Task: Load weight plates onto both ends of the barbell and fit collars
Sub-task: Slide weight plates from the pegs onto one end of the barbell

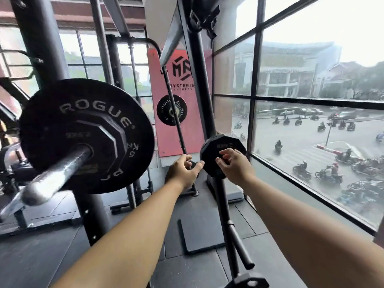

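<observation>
**Head view: both hands at a small plate on the storage rack**

The barbell [56,173] sits racked at left, already carrying a large Rogue plate [62,113] with a smaller one against its face. A black upright [199,80] and a slanted thin bar [176,121] stand between the viewer and the red banner [182,132]. The small plate [216,150] hangs beside the window [311,121]. Right hand [234,165] has its fingers curled loosely over the plate's face; left hand [182,169] touches its edge with the thumb, half open. The plate's peg is hidden, and its markings are blurred.
</observation>
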